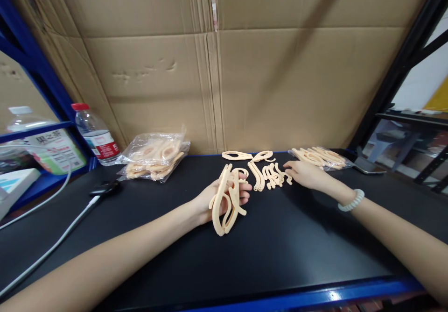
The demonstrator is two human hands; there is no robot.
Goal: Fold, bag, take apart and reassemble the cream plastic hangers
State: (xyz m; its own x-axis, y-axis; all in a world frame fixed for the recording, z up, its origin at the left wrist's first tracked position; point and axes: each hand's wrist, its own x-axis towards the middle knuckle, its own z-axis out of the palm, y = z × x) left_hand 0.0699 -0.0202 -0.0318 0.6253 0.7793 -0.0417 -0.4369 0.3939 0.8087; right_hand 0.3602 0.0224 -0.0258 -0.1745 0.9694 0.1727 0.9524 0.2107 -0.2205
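My left hand (207, 199), palm up, is closed around several flat, curved beige pieces (224, 204) that look like foam or wood. They lie as a loose bundle across the palm and stick out toward me. My right hand (308, 174), wearing a pale coiled band on the wrist, is at the right end of a row of small wavy beige pieces (273, 175). Its fingertips pinch the outermost small wavy piece (289, 179). Left of that row lie long curved strips (256, 176). Behind them rest a pointed loop piece (237, 155) and a curled loop piece (262, 156).
Clear bags of beige pieces (154, 155) are stacked at the back left; another bag (320, 157) lies behind my right hand. A red-capped bottle (96, 134), a white cable (59, 237) and a phone-like object (367, 165) edge the black table (280, 251). Cardboard (280, 78) walls the back.
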